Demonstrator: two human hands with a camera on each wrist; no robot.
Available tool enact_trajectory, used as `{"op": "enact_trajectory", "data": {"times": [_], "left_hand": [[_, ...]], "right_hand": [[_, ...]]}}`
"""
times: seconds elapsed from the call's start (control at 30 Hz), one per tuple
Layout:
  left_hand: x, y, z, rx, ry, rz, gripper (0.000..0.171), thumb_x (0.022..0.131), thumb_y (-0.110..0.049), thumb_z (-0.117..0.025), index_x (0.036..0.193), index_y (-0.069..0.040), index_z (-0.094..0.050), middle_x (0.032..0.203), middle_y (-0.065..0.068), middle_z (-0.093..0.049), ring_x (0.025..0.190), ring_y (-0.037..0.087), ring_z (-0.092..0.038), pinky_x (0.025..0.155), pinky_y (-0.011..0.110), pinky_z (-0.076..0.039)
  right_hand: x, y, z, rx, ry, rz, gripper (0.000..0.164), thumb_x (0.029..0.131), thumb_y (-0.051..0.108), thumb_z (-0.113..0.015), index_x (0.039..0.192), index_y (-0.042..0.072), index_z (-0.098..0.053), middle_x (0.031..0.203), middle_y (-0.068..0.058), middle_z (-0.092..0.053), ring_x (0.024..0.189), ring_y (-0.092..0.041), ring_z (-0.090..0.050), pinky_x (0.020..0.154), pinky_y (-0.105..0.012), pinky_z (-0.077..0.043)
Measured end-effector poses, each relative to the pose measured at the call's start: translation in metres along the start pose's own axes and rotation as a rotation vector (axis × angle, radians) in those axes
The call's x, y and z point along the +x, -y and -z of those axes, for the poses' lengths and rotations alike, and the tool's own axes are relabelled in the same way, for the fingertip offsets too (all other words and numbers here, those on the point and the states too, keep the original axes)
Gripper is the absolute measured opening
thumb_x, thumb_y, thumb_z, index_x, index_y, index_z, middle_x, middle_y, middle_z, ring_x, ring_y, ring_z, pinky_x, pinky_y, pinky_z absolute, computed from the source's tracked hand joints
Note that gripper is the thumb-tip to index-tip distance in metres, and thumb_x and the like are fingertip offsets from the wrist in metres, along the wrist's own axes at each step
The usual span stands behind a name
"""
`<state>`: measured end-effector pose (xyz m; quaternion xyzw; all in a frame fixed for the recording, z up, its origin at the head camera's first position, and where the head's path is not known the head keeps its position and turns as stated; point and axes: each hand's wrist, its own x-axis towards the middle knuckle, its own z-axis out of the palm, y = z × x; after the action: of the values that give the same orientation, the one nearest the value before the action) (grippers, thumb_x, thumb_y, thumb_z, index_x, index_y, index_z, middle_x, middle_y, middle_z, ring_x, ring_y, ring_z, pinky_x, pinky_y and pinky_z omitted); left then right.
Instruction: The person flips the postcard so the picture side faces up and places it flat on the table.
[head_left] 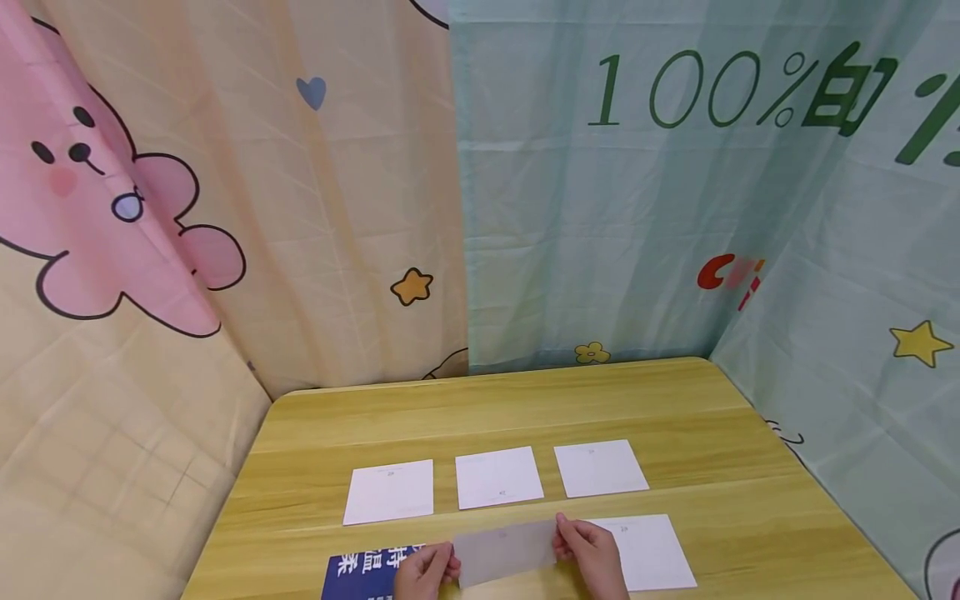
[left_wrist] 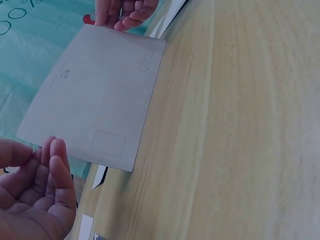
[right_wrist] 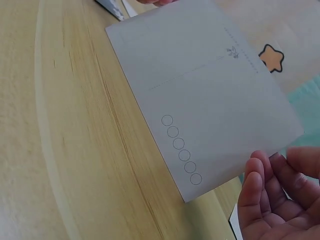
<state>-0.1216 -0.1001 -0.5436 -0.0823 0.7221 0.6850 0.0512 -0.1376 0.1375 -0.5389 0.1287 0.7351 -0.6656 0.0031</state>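
A white postcard (head_left: 504, 552) is held up off the table, tilted, its short sides between the two hands. My left hand (head_left: 427, 572) pinches one short edge between thumb and finger; my right hand (head_left: 592, 554) pinches the opposite one. In the left wrist view, the postcard (left_wrist: 95, 95) shows a stamp box, and the left hand (left_wrist: 37, 190) is at its lower corner. A row of small circles is printed on the postcard (right_wrist: 200, 100) in the right wrist view, with the right hand (right_wrist: 280, 195) at its edge. Its other face is hidden from the wrist views.
Three white cards lie in a row farther back: left card (head_left: 390, 496), middle card (head_left: 498, 475) and right card (head_left: 600, 468). Another white card (head_left: 652, 554) lies beside the right hand. A blue card (head_left: 348, 582) with white characters lies partly under the left hand. Curtains surround the wooden table (head_left: 510, 408).
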Motion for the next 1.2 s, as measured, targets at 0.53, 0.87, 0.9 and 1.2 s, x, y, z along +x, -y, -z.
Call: {"op": "enact_trajectory", "data": {"times": [0.53,0.87,0.9,1.2], "left_hand": [[-0.007,0.005,0.005,-0.061,0.029,-0.032,0.025,0.086,-0.011,-0.057,0.073,0.009,-0.065,0.064,0.008,-0.063,0.057,0.013,-0.061,0.052,0.023,-0.049],[-0.010,0.004,0.006,0.054,0.083,0.041,0.025,0.085,-0.012,-0.055,0.075,0.007,-0.068,0.063,0.006,-0.062,0.055,0.011,-0.058,0.051,0.023,-0.048],[-0.009,0.004,0.006,0.071,0.080,0.042,0.025,0.085,-0.011,-0.054,0.074,0.007,-0.068,0.062,0.006,-0.062,0.054,0.011,-0.057,0.050,0.024,-0.048],[-0.009,0.008,0.001,0.225,0.021,0.026,0.021,0.080,-0.010,-0.057,0.068,0.003,-0.068,0.058,0.002,-0.058,0.051,0.012,-0.053,0.049,0.027,-0.047]], "right_hand": [[-0.006,0.006,0.012,0.033,0.091,-0.081,0.035,0.089,0.013,-0.060,0.073,-0.019,-0.061,0.061,-0.007,-0.062,0.054,-0.010,-0.057,0.052,-0.021,-0.048],[-0.011,0.003,0.016,-0.078,0.137,-0.039,0.029,0.085,0.012,-0.060,0.072,-0.013,-0.065,0.062,-0.006,-0.063,0.050,-0.008,-0.053,0.048,-0.019,-0.045],[-0.010,0.002,0.016,-0.104,0.134,-0.037,0.029,0.085,0.013,-0.061,0.072,-0.012,-0.066,0.061,-0.005,-0.062,0.049,-0.008,-0.052,0.048,-0.019,-0.044],[-0.007,-0.008,0.013,-0.274,0.092,-0.059,0.026,0.085,0.015,-0.060,0.067,-0.003,-0.068,0.055,0.002,-0.054,0.051,-0.011,-0.047,0.050,-0.023,-0.040]]}}
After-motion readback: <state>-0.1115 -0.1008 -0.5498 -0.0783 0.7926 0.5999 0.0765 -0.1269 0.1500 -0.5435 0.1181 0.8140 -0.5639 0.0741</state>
